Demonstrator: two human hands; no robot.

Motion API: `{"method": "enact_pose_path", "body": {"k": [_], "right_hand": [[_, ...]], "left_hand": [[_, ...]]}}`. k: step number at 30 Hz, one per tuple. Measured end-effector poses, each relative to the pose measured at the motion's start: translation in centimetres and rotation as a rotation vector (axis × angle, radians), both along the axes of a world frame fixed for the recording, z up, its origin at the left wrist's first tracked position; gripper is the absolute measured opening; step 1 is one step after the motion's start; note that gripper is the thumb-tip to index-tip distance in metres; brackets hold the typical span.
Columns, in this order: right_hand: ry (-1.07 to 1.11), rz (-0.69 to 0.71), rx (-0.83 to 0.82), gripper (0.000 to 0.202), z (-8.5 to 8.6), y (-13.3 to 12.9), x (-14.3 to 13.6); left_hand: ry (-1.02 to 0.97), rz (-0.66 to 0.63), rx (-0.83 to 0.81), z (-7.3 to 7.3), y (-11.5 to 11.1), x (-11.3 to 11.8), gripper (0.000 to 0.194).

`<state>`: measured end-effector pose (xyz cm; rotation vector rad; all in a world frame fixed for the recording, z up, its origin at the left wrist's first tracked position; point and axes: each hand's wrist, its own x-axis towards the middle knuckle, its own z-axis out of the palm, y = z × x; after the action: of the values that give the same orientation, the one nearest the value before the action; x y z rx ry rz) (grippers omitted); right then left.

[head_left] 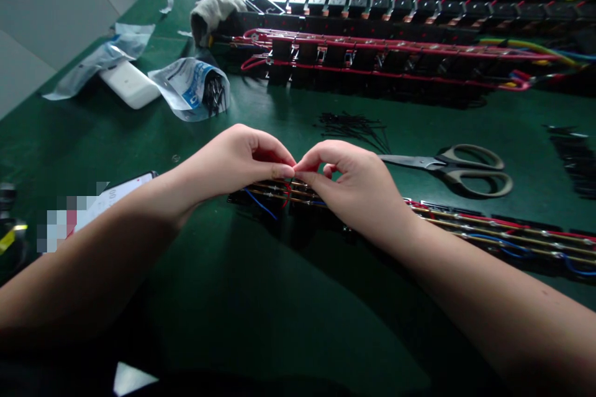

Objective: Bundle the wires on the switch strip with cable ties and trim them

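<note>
My left hand [246,161] and my right hand [356,180] meet fingertip to fingertip, both closed in a pinch. Whatever lies between the fingers is too small to make out. Just beneath them runs a long wired strip [493,232] with brass-coloured rods and red and blue wires, stretching off to the right edge. A short red wire [287,193] curves up from the strip right below the fingertips. One blue wire [261,203] sticks out loose at its left end. My right hand covers part of the strip's middle.
Scissors [437,164] lie beyond my right wrist, beside loose black cable ties [356,127]. An opened plastic bag of ties [193,90], a white box [133,84] and a phone [118,195] are at the left. Wired assemblies [382,53] line the back of the green table [223,310].
</note>
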<state>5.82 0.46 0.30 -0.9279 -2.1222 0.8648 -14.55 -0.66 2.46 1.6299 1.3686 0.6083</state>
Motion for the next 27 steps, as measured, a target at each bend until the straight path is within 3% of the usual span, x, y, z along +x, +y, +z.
{"method": "enact_pose_path", "body": {"k": [5,19,27], "right_hand": [[0.009,0.008,-0.015,0.011,-0.12,0.08,0.03],[0.043,0.025,-0.012,0.013,0.19,-0.01,0.08],[0.034,0.014,-0.032,0.012,0.23,-0.07,0.04]], "left_hand": [[-0.028,0.008,-0.066,-0.04,0.05,-0.03,0.019],[0.019,-0.048,-0.051,0.03,0.18,0.00,0.021],[0.079,-0.119,-0.095,0.74,0.26,-0.01,0.027]]}}
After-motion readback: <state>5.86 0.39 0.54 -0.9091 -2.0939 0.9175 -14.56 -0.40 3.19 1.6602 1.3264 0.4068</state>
